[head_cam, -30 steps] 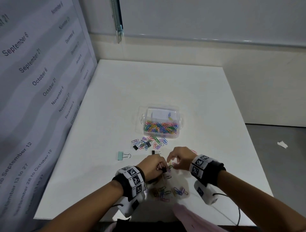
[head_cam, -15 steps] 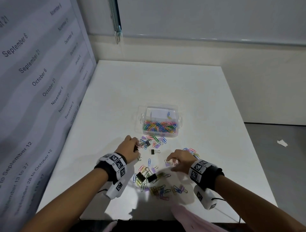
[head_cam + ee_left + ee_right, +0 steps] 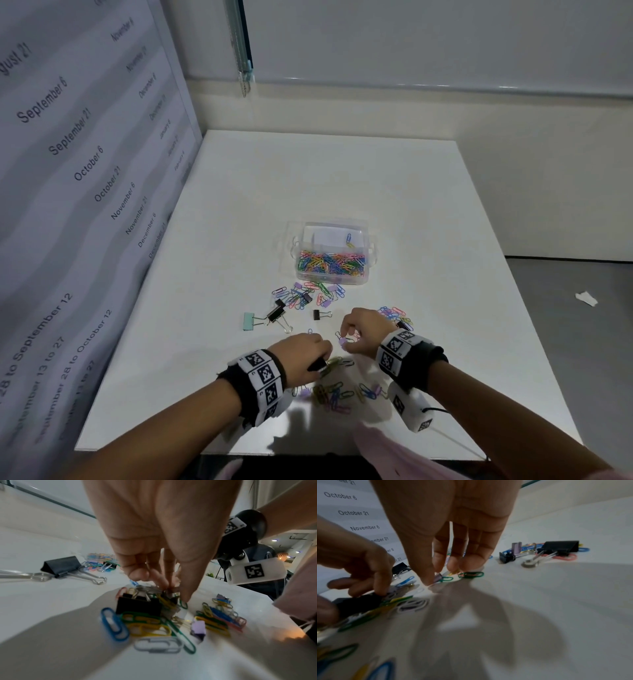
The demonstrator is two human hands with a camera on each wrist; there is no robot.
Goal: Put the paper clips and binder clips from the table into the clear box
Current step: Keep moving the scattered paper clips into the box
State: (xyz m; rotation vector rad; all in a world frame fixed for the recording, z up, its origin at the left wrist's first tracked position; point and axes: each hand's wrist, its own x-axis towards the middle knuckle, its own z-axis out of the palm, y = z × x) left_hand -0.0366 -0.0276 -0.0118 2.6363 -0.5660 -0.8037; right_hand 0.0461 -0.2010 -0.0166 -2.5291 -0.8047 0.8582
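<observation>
The clear box (image 3: 371, 255), part full of coloured paper clips, stands mid-table. My left hand (image 3: 322, 356) (image 3: 169, 592) hovers over the near pile and pinches the wire handles of a black binder clip (image 3: 317, 364) (image 3: 139, 605), tangled with yellow and green paper clips. To its right, my right hand (image 3: 344, 339) (image 3: 435, 577) pinches a small purple binder clip (image 3: 342, 341) (image 3: 438, 576) between thumb and forefinger, low over the table. A green paper clip (image 3: 471, 574) lies under its other fingertips.
Loose clips lie before the box (image 3: 308, 294), behind my right hand (image 3: 394, 313) and near the table's front edge (image 3: 339, 394). A mint binder clip (image 3: 248, 321), a large black one (image 3: 276, 313) and a small black one (image 3: 317, 314) lie left of my hands. A calendar panel stands along the left.
My left hand has drawn back from the clips left of the box to the near pile and taken hold of a black binder clip. The right hand stayed in place, pinching.
</observation>
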